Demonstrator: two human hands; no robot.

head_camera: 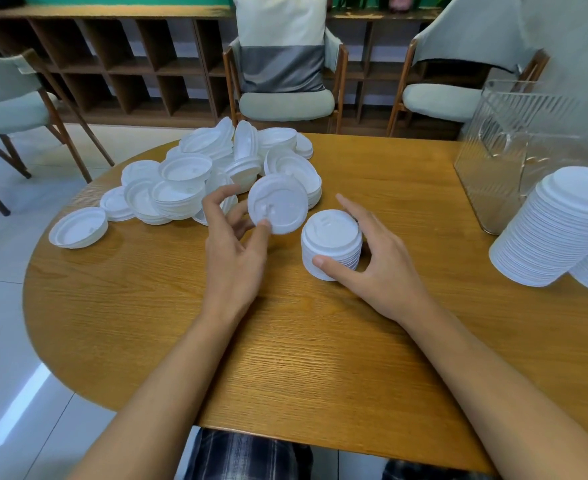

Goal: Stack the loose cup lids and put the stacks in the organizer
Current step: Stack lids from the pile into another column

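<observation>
Pinching a loose cup lid (278,204) in the left grip (232,251), clasping the short lid stack (330,244) in the right grip (375,261), likely needing square dome-up alignment before release.

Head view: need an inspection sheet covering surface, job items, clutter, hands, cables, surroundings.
Surface: rounded wooden table, grain visible.
Job's things: loose lids piled far left; small stack at centre; tall stacks at the right edge; clear organizer behind them.
Clutter: nothing seen.
Hands: left hand pinches a single lid beside the pile; right hand grips the small stack.
Cables: nothing seen.
Surroundings: chairs and a wooden shelf unit behind the table; tiled floor.
</observation>
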